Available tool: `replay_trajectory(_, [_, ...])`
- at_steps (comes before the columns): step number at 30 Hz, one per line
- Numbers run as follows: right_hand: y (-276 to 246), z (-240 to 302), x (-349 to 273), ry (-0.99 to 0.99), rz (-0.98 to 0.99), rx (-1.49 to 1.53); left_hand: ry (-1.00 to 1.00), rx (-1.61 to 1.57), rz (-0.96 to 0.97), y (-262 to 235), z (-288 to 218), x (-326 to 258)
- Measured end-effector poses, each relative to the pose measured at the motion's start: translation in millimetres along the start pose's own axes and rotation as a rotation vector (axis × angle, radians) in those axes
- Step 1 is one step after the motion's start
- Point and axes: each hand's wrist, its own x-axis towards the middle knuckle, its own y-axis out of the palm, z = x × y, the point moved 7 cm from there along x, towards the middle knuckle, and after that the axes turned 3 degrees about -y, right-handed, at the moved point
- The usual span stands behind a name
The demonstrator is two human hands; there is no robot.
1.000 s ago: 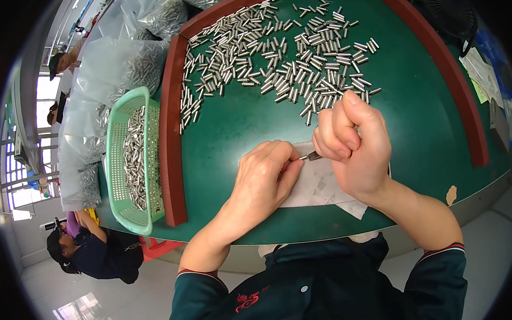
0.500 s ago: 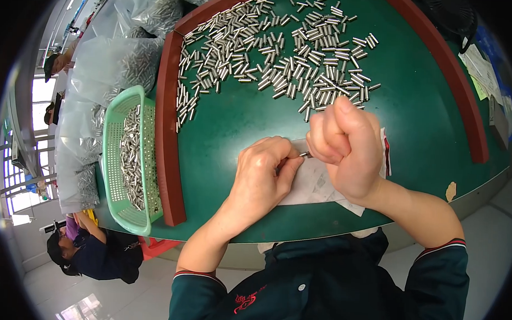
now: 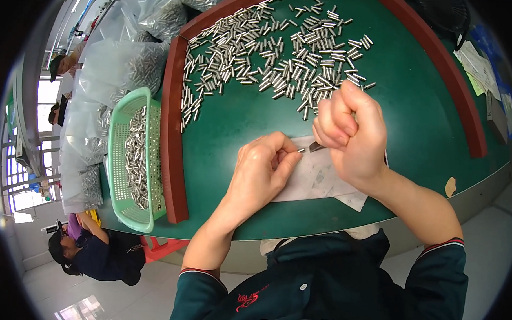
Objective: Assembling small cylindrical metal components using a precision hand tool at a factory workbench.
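My left hand is closed, pinching a small metal pin between thumb and fingertips; only the pin's end sticks out. Opposite it, my right hand makes a fist around a tool with a flat dark metal tip. That tip points toward the pin, with a small gap between them; the rest of the tool is hidden in my fist. Beneath both hands lies a pale, smudged cloth or paper sheet. Many loose metal pins are spread over the green table beyond my hands.
Dark red rails border the work area. To the left stand a green plastic basket of pins and clear bags of metal parts. Papers lie at the far right. Another person is at the lower left.
My right hand has drawn slightly up and away from my left, so the tool's flat tip now shows apart from the pin. The whole view has shifted a little.
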Motion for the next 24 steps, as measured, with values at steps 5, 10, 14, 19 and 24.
replay_trajectory(5, [2,-3,-5,-0.023,0.040,-0.064,-0.206,-0.817,0.113,3,23,4])
replay_trajectory(10, [0,-3,-4,-0.019,0.046,-0.041,-0.298,-1.033,0.197,4,30,6])
replay_trajectory(14, [1,-2,-3,-0.021,0.041,-0.043,-0.307,-1.083,0.202,3,26,7])
replay_trajectory(19, [-4,-4,0,0.001,0.011,0.014,-0.265,-1.333,0.144,-9,27,16])
replay_trajectory(24, [-1,-3,0,-0.004,0.000,0.005,-0.143,-0.450,-0.278,-34,31,33])
